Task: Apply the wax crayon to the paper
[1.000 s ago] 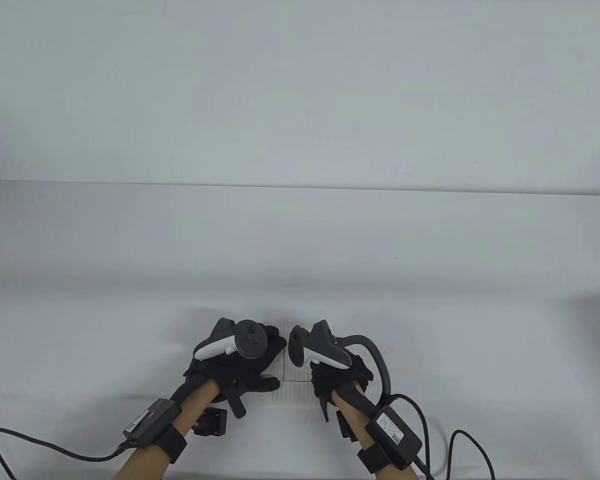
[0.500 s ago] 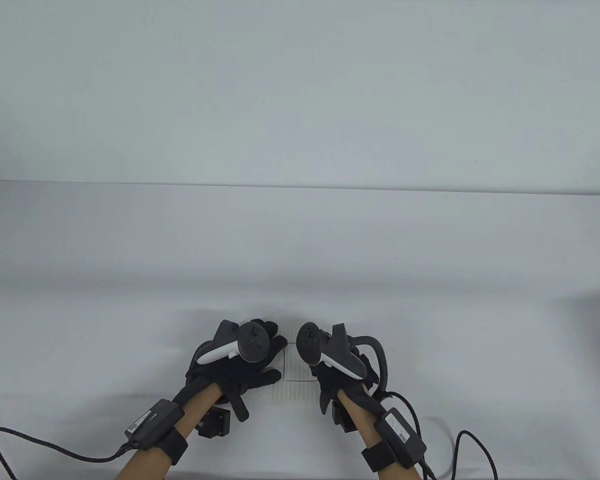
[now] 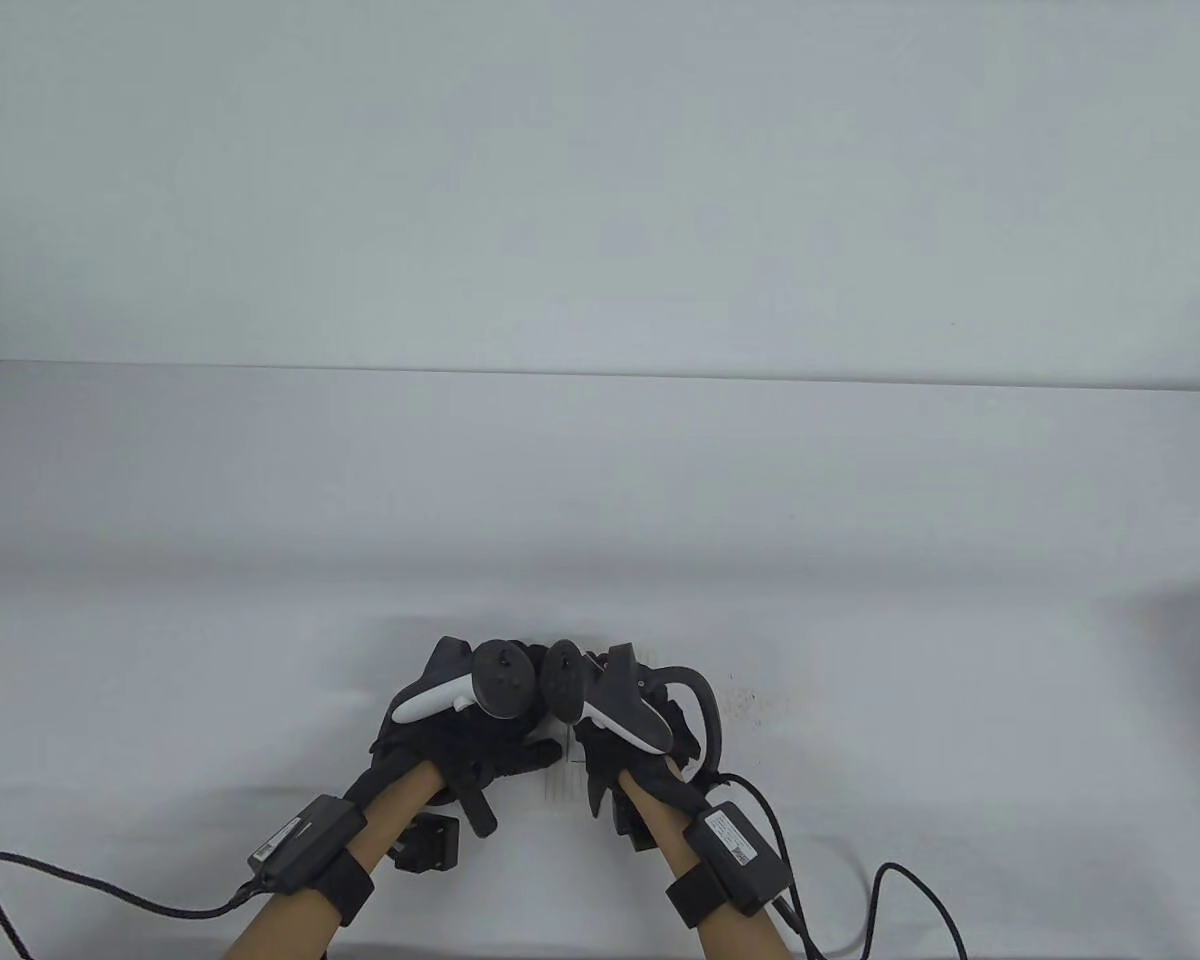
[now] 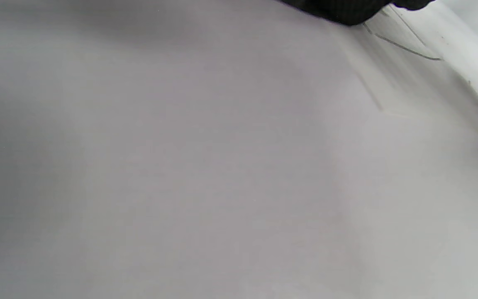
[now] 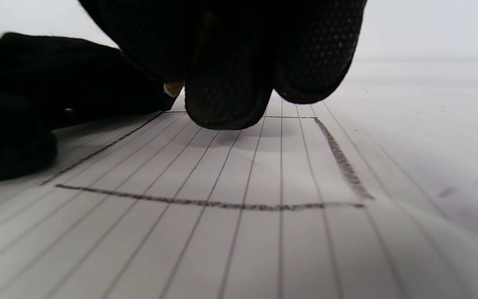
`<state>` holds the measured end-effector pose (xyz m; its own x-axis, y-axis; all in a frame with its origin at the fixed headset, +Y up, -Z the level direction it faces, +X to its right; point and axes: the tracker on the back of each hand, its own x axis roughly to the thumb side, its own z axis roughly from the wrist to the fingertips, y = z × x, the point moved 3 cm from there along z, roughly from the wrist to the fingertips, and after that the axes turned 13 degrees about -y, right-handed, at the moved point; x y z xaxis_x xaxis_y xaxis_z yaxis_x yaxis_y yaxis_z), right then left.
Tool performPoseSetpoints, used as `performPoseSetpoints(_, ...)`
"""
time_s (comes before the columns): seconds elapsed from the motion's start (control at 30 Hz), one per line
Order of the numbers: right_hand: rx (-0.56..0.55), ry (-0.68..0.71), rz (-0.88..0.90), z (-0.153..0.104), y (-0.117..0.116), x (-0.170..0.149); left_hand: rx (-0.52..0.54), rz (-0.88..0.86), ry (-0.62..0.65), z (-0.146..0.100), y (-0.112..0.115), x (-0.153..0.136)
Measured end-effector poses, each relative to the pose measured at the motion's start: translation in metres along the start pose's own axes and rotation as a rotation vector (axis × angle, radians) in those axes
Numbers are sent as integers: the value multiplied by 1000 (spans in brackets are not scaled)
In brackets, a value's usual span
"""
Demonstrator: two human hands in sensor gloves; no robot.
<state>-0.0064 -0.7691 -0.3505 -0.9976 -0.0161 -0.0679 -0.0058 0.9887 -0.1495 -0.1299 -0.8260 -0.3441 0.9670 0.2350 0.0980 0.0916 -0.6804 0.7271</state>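
Observation:
A sheet of lined paper [image 3: 558, 782] lies near the table's front edge, mostly hidden under both hands. In the right wrist view the paper [image 5: 239, 241] carries a dark crayon-drawn rectangle outline [image 5: 222, 204]. My right hand [image 3: 628, 745] has its fingers bunched over the paper's far part; a small tan crayon tip [image 5: 172, 88] shows between the fingertips [image 5: 226, 104], close to the outline's far left corner. My left hand [image 3: 480, 745] rests flat on the paper's left side, fingers spread, and shows as a dark mass in the right wrist view [image 5: 35, 108].
The white table [image 3: 600, 520] stretches far back to an edge against a plain wall. Small dark specks [image 3: 748, 698] lie right of my right hand. Cables [image 3: 110, 895] trail from both wrists along the front edge.
My right hand has moved left across the paper and now sits right beside my left hand. My left hand has stayed in place on the paper.

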Motion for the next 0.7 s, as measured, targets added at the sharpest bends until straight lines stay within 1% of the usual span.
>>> performPoseSetpoints(0.03, -40, -3, -34, -1, -2, 2, -1, 0, 0, 0, 0, 0)
performPoseSetpoints(0.1, -58, 43, -97, -4, -3, 6, -1, 0, 0, 0, 0, 0)
performPoseSetpoints(0.13, -39, 59, -96, -4, -2, 7, -1, 1, 0, 0, 0, 0)
performPoseSetpoints(0.17, 3, 67, -71, -4, -2, 7, -2, 0, 0, 0, 0, 0)
performPoseSetpoints(0.2, 8, 65, -55, -4, -2, 7, -3, -1, 0, 0, 0, 0)
performPoseSetpoints(0.3, -96, 31, -96, -2, -3, 6, -4, -5, 2, 0, 0, 0)
performPoseSetpoints(0.33, -96, 50, -108, -3, -2, 8, -4, -5, 2, 0, 0, 0)
performPoseSetpoints(0.43, -6, 83, -58, -2, -2, 10, -5, -6, 2, 0, 0, 0)
performPoseSetpoints(0.5, -38, 61, -69, -1, -2, 9, -6, -7, 3, 0, 0, 0)
performPoseSetpoints(0.53, -84, 47, -89, -2, -2, 10, -8, -9, 3, 0, 1, 0)
performPoseSetpoints(0.57, -105, 53, -110, -3, -2, 11, -8, -9, 4, 0, 1, 0)
performPoseSetpoints(0.63, -78, 79, -117, -4, -2, 13, -8, -9, 3, 0, 1, 0)
performPoseSetpoints(0.7, -10, 97, -51, -1, -3, 10, -9, -8, 4, 1, 1, 0)
